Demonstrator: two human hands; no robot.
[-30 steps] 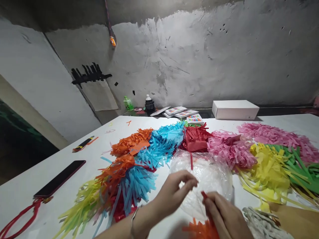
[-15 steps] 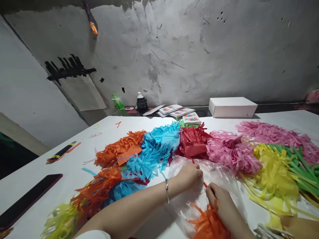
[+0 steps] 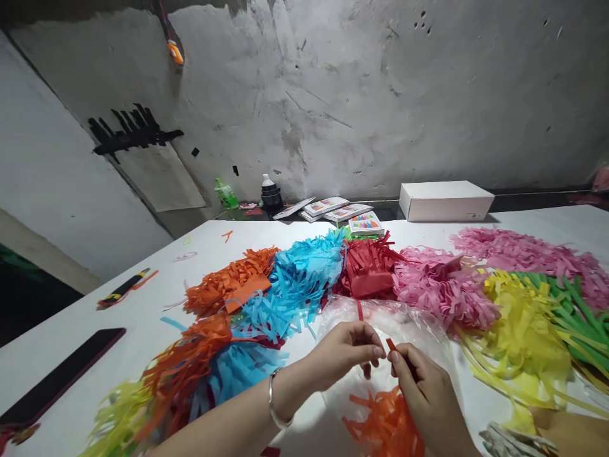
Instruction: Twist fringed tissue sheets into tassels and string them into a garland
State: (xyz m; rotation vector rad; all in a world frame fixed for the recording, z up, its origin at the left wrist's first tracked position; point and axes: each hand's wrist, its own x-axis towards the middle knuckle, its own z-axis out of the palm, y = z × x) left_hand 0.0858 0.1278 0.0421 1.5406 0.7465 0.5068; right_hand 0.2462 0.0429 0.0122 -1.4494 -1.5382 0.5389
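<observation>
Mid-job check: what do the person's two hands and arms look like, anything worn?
Both the left hand and right hand are ungloved. A thin, rounded silver bangle circles the left wrist; none shows on the right. No sleeves show on either forearm.

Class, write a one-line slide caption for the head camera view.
Right hand pinching an orange paper tassel over clear plastic, left hand close by, colourful fringed paper beyond.
</observation>
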